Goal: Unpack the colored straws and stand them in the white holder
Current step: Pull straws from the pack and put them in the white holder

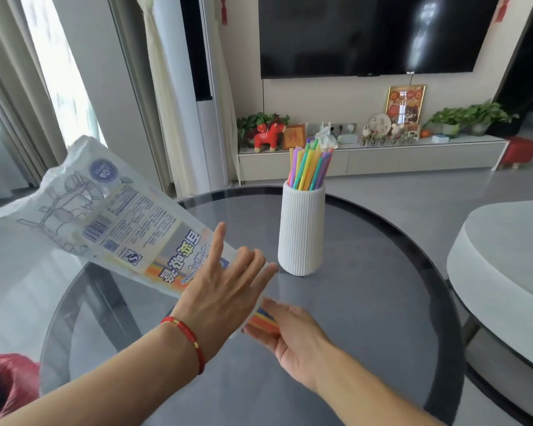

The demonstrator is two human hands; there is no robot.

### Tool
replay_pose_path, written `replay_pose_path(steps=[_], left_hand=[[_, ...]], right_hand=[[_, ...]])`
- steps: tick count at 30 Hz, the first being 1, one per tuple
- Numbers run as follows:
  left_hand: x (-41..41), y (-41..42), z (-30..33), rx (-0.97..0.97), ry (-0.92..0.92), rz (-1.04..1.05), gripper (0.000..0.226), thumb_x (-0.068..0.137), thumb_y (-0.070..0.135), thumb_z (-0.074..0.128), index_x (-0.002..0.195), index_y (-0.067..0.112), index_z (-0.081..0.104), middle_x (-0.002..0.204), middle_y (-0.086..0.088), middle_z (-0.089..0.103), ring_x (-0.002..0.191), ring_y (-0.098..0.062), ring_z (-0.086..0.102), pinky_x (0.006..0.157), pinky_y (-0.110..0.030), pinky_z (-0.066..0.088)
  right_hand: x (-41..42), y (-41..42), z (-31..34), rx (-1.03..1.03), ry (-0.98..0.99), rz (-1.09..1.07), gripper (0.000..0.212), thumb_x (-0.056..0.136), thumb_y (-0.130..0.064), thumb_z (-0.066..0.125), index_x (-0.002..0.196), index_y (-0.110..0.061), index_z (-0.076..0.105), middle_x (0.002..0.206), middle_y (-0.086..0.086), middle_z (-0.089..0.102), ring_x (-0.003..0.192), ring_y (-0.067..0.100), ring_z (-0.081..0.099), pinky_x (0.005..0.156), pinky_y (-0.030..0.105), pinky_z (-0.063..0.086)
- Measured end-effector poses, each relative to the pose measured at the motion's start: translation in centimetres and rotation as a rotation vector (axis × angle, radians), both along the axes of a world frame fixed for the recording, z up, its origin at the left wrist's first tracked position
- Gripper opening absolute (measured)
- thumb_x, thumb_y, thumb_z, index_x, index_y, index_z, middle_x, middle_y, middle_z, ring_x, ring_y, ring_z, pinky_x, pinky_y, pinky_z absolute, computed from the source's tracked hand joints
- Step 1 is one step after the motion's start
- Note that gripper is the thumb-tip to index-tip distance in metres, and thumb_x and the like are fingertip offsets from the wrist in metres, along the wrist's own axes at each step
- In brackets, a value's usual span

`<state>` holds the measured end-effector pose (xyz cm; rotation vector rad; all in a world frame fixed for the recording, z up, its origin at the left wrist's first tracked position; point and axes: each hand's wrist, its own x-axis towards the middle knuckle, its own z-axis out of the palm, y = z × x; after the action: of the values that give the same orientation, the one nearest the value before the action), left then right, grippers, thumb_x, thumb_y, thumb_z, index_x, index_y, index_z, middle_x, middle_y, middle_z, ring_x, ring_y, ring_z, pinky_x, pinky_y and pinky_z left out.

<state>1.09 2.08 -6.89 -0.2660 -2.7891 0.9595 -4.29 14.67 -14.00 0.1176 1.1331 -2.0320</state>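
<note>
Although a good number of colored straws [309,167] are already stood upright in the white holder [301,229], the task is judged only partly done — a further bundle of straws [264,318] is seen at the mouth of the plastic packet [111,216], in front of the holder and to its left. The holder itself stands on the round glass table [366,318], near the far edge.

The bundle is gripped at its exposed ends by the right hand [293,336], fingers closed around it from below. The packet is steadied by the left hand [228,284], laid over the open end with fingers partly spread; whether the plastic is pinched beneath the palm cannot be told. The packet's sealed end is raised up and away from the holder, to the left. How many straws are left inside cannot be made out — the printed label hides them.

Remaining work, as judged: the bundle withdrawn, carried to the holder, stood among those already there.
</note>
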Motion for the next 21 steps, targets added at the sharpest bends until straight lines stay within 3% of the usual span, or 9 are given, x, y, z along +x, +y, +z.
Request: replay_pose_path(steps=[2, 6, 13, 17, 19, 21], left_hand=[[0.2, -0.5, 0.1, 0.046, 0.016, 0.003, 0.096, 0.073, 0.008, 0.069, 0.149, 0.013, 0.011, 0.134, -0.024, 0.034, 0.125, -0.046, 0.037, 0.107, -0.082, 0.001], [1.1, -1.8, -0.5, 0.088, 0.041, 0.028, 0.093, 0.065, 0.007, 0.04, 0.152, 0.011, 0.008, 0.132, -0.022, 0.035, 0.121, -0.039, 0.04, 0.109, -0.075, 0.01], [1.2, -3.4, -2.0, 0.181, 0.001, 0.124, 0.113, 0.066, 0.021, 0.074, 0.153, 0.017, 0.002, 0.138, -0.015, 0.035, 0.124, -0.033, 0.041, 0.111, -0.072, 0.017], [1.5, -5.4, -3.0, 0.3, -0.03, 0.171, 0.126, 0.066, 0.029, 0.074, 0.152, 0.024, -0.017, 0.135, -0.007, 0.035, 0.119, -0.026, 0.047, 0.117, -0.064, 0.017], [1.6, -6.5, -3.4, 0.415, -0.111, 0.214, 0.128, 0.065, 0.028, 0.072, 0.15, 0.032, -0.023, 0.136, -0.001, 0.032, 0.121, -0.024, 0.048, 0.118, -0.061, 0.018], [1.8, -7.5, -3.3, 0.618, -0.288, 0.29, 0.134, 0.063, 0.04, 0.079, 0.147, 0.041, -0.026, 0.143, 0.003, 0.026, 0.133, -0.023, 0.04, 0.118, -0.064, 0.013]], right_hand=[[-0.2, 0.3, -0.3, -0.035, -0.003, 0.006, 0.019, 0.093, -0.008, 0.078, 0.105, 0.006, 0.079, 0.104, 0.024, 0.082, 0.09, 0.033, 0.083, 0.067, 0.032, 0.067], [-0.8, 0.6, -0.4, -0.064, 0.057, -0.024, 0.016, 0.089, -0.007, 0.08, 0.097, 0.006, 0.083, 0.108, 0.025, 0.081, 0.095, 0.034, 0.082, 0.075, 0.031, 0.067], [-2.0, 1.6, 0.3, -0.021, 0.176, -0.029, 0.008, 0.089, 0.006, 0.076, 0.097, 0.006, 0.079, 0.096, 0.021, 0.083, 0.077, 0.025, 0.083, 0.068, 0.019, 0.063], [-4.5, 3.8, 1.9, 0.048, 0.275, -0.057, 0.005, 0.09, 0.006, 0.074, 0.092, 0.004, 0.079, 0.088, 0.016, 0.081, 0.066, 0.021, 0.079, 0.065, 0.018, 0.063], [-5.5, 5.5, 2.6, 0.075, 0.328, -0.058, 0.009, 0.084, 0.0, 0.079, 0.091, 0.004, 0.08, 0.089, 0.016, 0.081, 0.069, 0.022, 0.08, 0.065, 0.017, 0.063], [-6.0, 6.9, 3.0, 0.124, 0.415, -0.049, 0.019, 0.074, -0.009, 0.084, 0.089, 0.002, 0.082, 0.09, 0.017, 0.082, 0.072, 0.022, 0.081, 0.068, 0.018, 0.063]])
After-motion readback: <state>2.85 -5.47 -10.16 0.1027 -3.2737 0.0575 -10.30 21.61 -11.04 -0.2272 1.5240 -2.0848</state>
